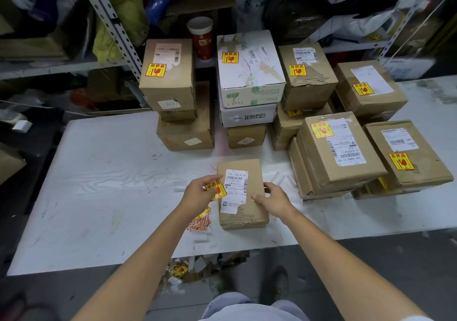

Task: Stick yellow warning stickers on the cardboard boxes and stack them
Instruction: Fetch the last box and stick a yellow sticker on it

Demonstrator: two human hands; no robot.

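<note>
Both engaged: left hand [197, 193] pinches yellow warning sticker [215, 190]; right hand [274, 199] grips likely light, stiff brown cardboard box [249, 211] at three o'clock.

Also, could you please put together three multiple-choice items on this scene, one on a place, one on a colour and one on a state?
1. Where do the spare stickers lie?
A. on top of the tallest stack
B. on the table, left of the small box
C. inside an open box

2. What colour is the body of the paper cup?
A. blue
B. green
C. red

3. What is the left hand doing?
A. pinching a yellow sticker at the small box's left edge
B. lying flat and empty
C. lifting a box

Answers: B, the loose pile lies on the tabletop by the box's near-left corner; C, the cup is red under a white rim; A, the fingers hold the sticker at the box.
</note>
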